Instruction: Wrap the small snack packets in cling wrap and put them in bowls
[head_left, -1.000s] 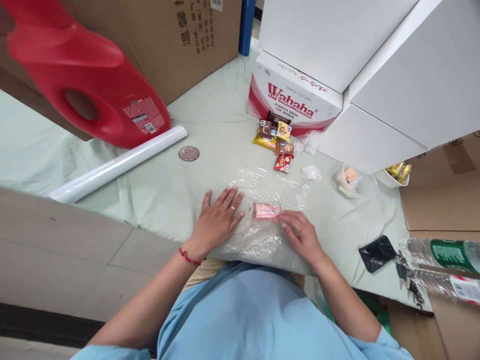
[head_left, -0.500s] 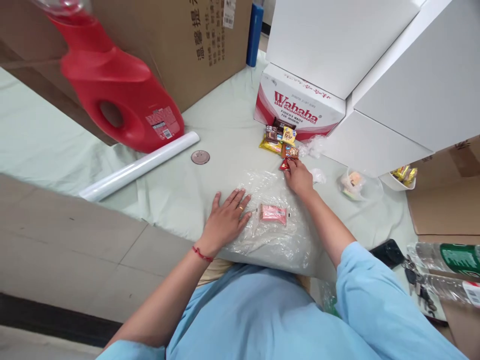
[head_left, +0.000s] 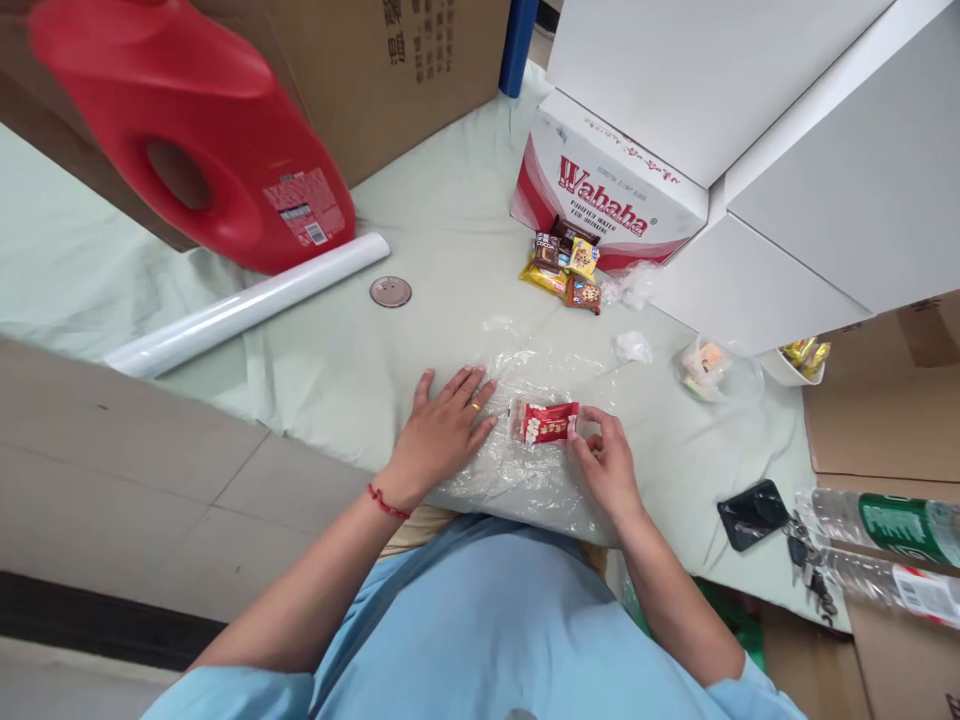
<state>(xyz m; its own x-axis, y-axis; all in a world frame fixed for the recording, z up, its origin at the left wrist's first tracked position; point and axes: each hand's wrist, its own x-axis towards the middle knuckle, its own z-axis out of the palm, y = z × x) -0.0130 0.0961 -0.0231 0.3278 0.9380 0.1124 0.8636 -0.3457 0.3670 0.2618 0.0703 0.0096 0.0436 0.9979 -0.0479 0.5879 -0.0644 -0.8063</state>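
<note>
My left hand (head_left: 444,430) lies flat with fingers spread, its fingertips on a sheet of clear plastic film (head_left: 517,482). Thumb and index finger of my right hand (head_left: 609,455) pinch the right end of a red snack packet (head_left: 551,424). This packet covers most of a pink-wrapped packet, whose clear left end shows beside it on the film. Farther back sits a small pile of snacks: a brown cocoa packet (head_left: 547,251), a small yellow packet (head_left: 583,257), a larger yellow one (head_left: 544,278) and a brown cookie packet (head_left: 584,295).
A white roll (head_left: 255,305), a red jug (head_left: 225,150) and a round disc (head_left: 391,291) are at left. Behind the snacks stands a Wahaha carton (head_left: 600,195). Crumpled film (head_left: 634,347), a phone (head_left: 752,514), keys (head_left: 806,560) and plastic bottles (head_left: 892,525) are at right.
My right hand has taken the red packet from the pile and brought it toward me, over the pink packet. My left hand stays flat on the film. The view has shifted slightly.
</note>
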